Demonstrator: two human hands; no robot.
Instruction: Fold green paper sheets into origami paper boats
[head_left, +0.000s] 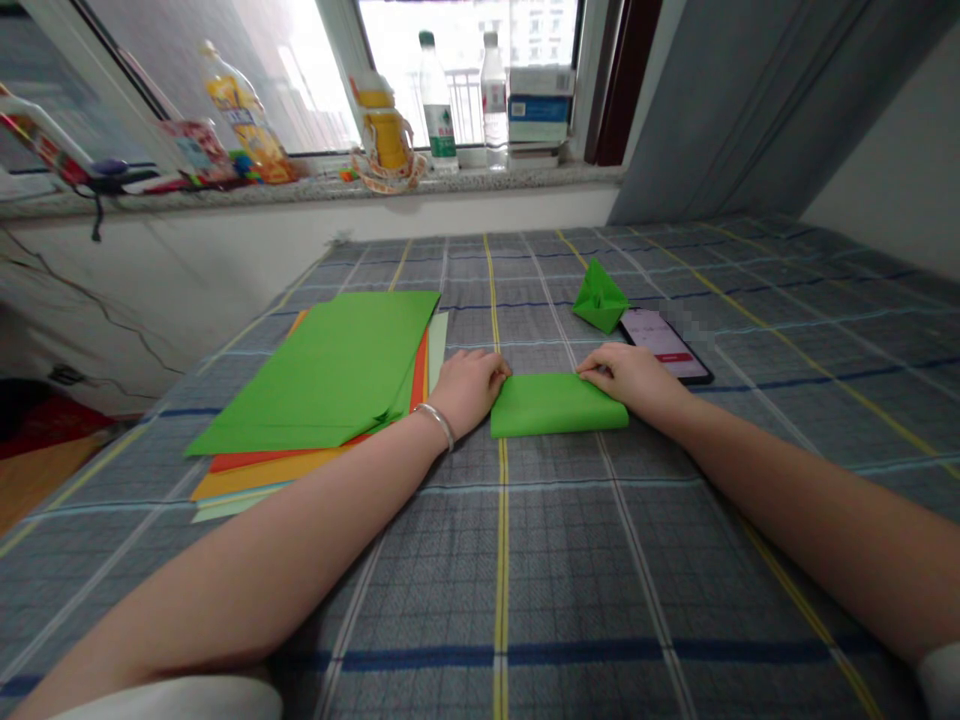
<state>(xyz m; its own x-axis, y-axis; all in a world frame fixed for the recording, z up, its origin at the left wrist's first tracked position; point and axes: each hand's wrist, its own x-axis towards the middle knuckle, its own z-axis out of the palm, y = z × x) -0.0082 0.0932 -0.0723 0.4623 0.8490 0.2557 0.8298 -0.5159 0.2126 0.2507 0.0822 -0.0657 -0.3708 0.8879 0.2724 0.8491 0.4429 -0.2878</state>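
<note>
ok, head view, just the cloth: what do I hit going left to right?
Paper stack → left hand → folded green paper → right hand → phone.

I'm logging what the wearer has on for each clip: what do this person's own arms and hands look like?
Both hands are ungloved. The left hand has a smooth, silvery bangle at its wrist; none shows on the right hand. The forearms are bare, with a whitish left sleeve and right sleeve at the picture's edges.
</note>
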